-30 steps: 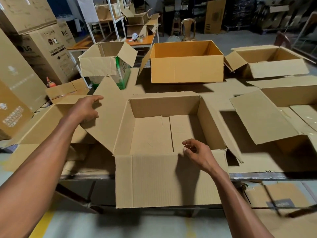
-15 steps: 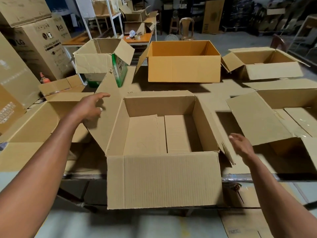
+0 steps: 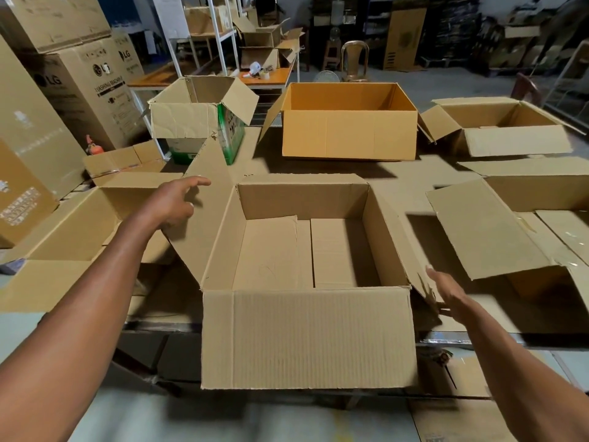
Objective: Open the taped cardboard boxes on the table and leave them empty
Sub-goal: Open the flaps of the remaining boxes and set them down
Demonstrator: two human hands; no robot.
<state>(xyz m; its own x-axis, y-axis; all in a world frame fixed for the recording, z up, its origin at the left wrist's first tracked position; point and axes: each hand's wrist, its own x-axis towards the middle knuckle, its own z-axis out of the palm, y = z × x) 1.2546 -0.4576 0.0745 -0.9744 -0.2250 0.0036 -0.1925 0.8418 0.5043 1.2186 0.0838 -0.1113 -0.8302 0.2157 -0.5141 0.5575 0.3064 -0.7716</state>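
Big open box (image 3: 306, 339) front and centre on the table (image 3: 471, 338), near flap hanging over the edge. Behind it, another open box (image 3: 349, 135). Green-sided box (image 3: 199, 122) back left, two more open boxes (image 3: 510, 132) (image 3: 497, 231) off right.

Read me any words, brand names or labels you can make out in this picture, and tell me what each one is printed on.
"LG": on the tall carton at far left, printed more than once.
"WASHING MACHINE": on that same carton, running up its side; the last letters are blurred.
Green-sided box: dark lettering, too blurred to read.
White print on the nearest left carton: too small to read.
The open box in front bears no text.
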